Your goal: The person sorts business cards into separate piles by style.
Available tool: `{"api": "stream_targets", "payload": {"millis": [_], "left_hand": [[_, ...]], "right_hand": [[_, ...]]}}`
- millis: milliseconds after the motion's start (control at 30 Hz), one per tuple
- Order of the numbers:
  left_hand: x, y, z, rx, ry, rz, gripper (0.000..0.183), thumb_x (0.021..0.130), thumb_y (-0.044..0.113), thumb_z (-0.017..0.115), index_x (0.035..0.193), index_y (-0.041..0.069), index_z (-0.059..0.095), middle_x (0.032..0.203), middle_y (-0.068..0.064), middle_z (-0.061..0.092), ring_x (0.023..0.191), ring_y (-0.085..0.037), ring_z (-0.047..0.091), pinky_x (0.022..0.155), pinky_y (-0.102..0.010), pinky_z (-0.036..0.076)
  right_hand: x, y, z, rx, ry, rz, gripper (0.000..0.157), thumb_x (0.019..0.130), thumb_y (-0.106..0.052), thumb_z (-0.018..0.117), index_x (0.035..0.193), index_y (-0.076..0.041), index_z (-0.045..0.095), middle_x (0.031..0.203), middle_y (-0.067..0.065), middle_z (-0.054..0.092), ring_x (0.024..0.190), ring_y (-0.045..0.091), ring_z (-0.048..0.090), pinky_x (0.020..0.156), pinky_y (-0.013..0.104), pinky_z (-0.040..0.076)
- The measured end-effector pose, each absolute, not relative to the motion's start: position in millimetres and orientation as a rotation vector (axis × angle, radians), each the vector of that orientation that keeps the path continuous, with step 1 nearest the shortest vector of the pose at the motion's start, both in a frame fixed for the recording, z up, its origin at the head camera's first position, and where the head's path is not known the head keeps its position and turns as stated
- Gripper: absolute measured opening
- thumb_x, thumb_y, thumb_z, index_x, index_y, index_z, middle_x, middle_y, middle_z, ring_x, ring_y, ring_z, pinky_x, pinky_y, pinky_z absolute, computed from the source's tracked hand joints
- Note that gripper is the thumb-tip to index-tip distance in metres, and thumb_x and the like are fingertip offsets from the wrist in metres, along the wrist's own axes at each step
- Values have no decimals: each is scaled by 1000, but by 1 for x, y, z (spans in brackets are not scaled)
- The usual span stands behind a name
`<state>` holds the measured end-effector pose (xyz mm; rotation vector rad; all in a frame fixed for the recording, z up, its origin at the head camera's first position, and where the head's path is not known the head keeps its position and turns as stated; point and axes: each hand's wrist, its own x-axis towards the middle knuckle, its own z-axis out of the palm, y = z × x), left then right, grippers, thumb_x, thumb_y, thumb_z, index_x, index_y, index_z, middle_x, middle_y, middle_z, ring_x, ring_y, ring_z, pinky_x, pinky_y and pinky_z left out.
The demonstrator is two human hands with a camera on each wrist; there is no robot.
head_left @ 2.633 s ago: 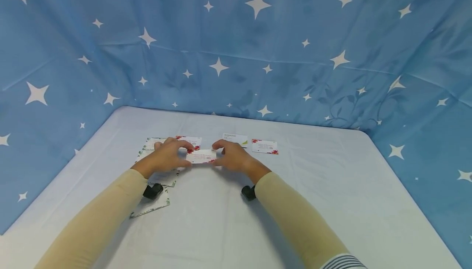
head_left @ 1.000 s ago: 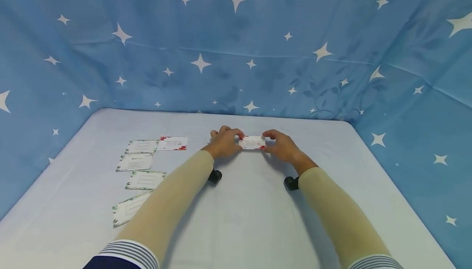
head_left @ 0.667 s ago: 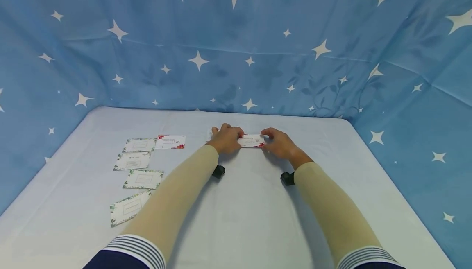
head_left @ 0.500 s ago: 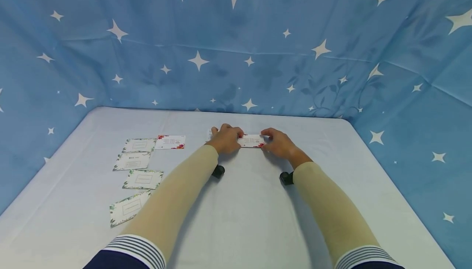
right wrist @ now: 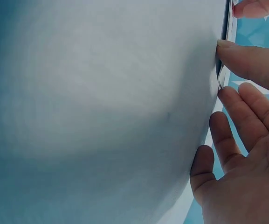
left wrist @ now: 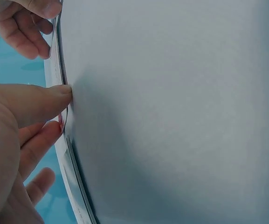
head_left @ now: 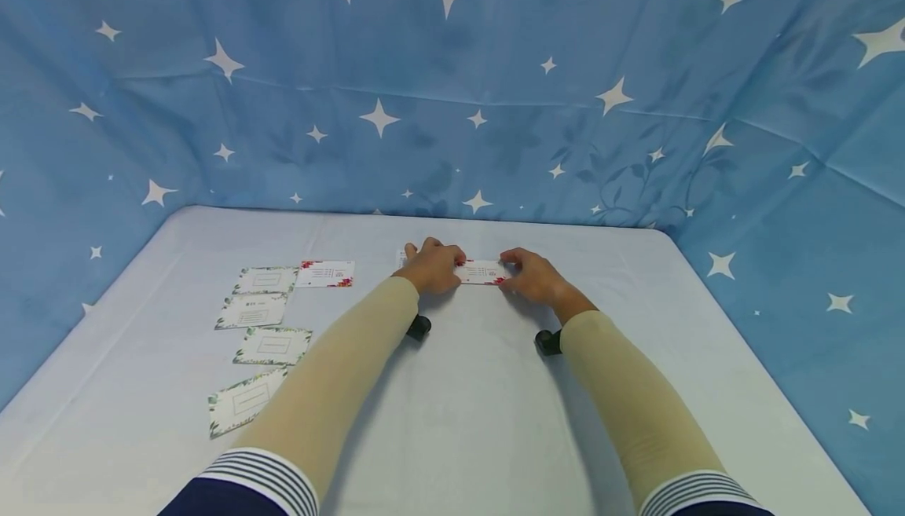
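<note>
In the head view, a white business card (head_left: 481,272) with red floral corners lies flat toward the back of the table, between both hands. My left hand (head_left: 433,266) pinches its left end, thumb on the near edge and fingers on the far edge. The right hand (head_left: 535,276) grips the opposite end the same way. The left wrist view has the left thumb (left wrist: 59,95) against the card's edge, low at the tabletop; in the right wrist view the right thumb (right wrist: 225,46) presses its near edge. Another white card (head_left: 401,258) is mostly hidden behind the left hand.
On the left lies another red-cornered card (head_left: 325,273). Beside and in front of it are several green-leaf-bordered cards (head_left: 272,345), the nearest one (head_left: 243,402) tilted and partly covered by the left sleeve. A blue star-patterned curtain (head_left: 452,147) stands behind the white table (head_left: 467,406).
Since the oldest frame, both hands have carried the card rightward to where another red-cornered card lay, as the head view shifted. Over the last half second they stay nearly still.
</note>
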<state>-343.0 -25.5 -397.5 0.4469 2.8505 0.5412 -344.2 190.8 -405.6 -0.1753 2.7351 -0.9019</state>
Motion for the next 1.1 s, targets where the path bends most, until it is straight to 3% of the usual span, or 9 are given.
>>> {"api": "stream_targets", "payload": {"millis": [467,800,1100], "left_hand": [[-341,-42,-392,467,2798,678,53,92,30,74,142,22,57,133,-2,58,132,-25,34,97,-52,19],[-326,-104,-378,476,2760,760,60,89,30,77,145,26,55,143,-3,51,134,-25,33,100,-55,17],[-306,-170,-364,419,2827,739,62,88,27,78,146,19,55,146,-12,48,137,-32,31,98,-59,17]], "right_hand": [[-346,190,-407,-191,2725,-916,64,91,-23,74,147,-10,47,148,16,46,132,34,42,112,53,29],[-334,173,-390,-369,2728,-953,66,89,-27,76,148,-13,49,149,11,48,136,34,40,110,54,31],[-319,115,-385,-575,2680,-1023,63,88,-26,77,145,-13,53,141,5,55,132,28,46,105,50,37]]}}
